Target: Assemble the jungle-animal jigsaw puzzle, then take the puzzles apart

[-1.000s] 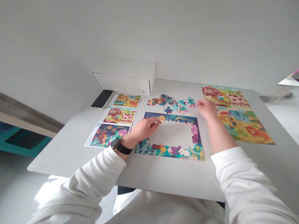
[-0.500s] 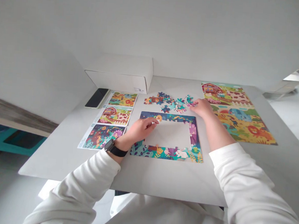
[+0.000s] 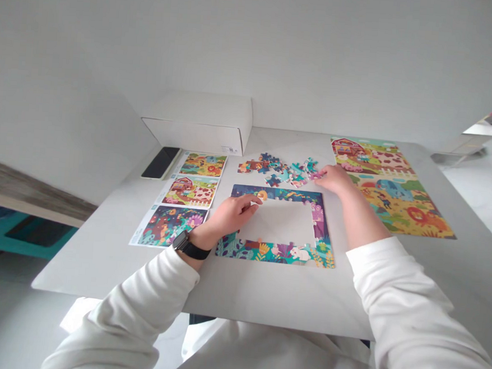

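A puzzle border (image 3: 326,249) with dark blue, purple and teal scenery lies on the table, and the bare tabletop shows inside it. My left hand (image 3: 236,211) rests over its left side, fingers loosely bent with thumb and forefinger a little apart; I see nothing in it. Beyond the border lie several loose puzzle pieces (image 3: 272,179) in a pile, some overlapping. At the pile's right end, the fingertips of my right hand (image 3: 334,179) are closed on a pinkish-purple puzzle piece (image 3: 315,176), partly hidden by the fingers.
Three small picture sheets (image 3: 190,190) lie on the left, with a phone (image 3: 161,163) behind them. A white box (image 3: 194,135) stands at the back against the wall. Two finished-looking pictures, a farm (image 3: 376,158) and a safari scene (image 3: 404,204), lie on the right.
Very little differs. My right hand stays at the pile's right end, its fingers on the pinkish-purple piece. My left hand has kept its place on the border, and the view has shifted slightly.
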The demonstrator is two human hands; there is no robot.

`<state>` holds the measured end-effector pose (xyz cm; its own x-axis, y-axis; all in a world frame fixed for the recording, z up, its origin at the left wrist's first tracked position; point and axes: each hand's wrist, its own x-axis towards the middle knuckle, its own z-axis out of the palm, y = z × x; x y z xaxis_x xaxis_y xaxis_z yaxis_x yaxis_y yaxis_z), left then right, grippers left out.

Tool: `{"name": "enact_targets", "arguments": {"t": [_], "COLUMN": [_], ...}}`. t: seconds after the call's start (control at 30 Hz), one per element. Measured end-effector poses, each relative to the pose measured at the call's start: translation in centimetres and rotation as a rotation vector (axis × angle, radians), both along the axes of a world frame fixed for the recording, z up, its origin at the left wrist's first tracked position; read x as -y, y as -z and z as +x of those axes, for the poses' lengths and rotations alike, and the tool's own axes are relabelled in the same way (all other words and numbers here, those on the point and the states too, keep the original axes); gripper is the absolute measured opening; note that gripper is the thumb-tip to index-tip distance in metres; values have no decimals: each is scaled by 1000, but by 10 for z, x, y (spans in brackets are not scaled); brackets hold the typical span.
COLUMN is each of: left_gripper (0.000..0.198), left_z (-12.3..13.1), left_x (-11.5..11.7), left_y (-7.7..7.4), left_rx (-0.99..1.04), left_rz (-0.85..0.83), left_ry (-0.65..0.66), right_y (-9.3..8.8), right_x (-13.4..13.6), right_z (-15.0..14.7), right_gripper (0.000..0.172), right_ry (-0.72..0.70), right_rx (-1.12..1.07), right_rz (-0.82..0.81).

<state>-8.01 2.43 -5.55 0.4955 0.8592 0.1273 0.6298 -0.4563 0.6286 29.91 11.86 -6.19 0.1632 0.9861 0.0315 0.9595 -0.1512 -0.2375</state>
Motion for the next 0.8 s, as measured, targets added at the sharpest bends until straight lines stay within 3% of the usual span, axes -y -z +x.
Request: {"name": "enact_targets", "arguments": {"t": [0.13, 0.3, 0.37, 0.67, 0.8], "left_gripper": [37, 37, 36, 37, 37], "left_z": [0, 0, 0, 1, 2], "left_x": [0, 1, 0, 3, 4], "left_y": [0, 1, 2, -3, -5], "left_rx": [-7, -3, -2, -3, -4], "left_rz": [1, -12, -11, -23, -13], "left_ry": [-5, 2, 5, -15, -13], "right_y": [-6, -10, -10, -10, -11], "right_x": [-1, -1, -1, 1, 6], "right_z": [12, 21, 23, 30, 29], "right_gripper": [25, 55, 58, 44, 24], "right_ry": [-40, -67, -114, -81, -46], "right_rx": [10, -8, -19, -89, -166], "right_rz": [-134, -131, -152, -136, -24]}}
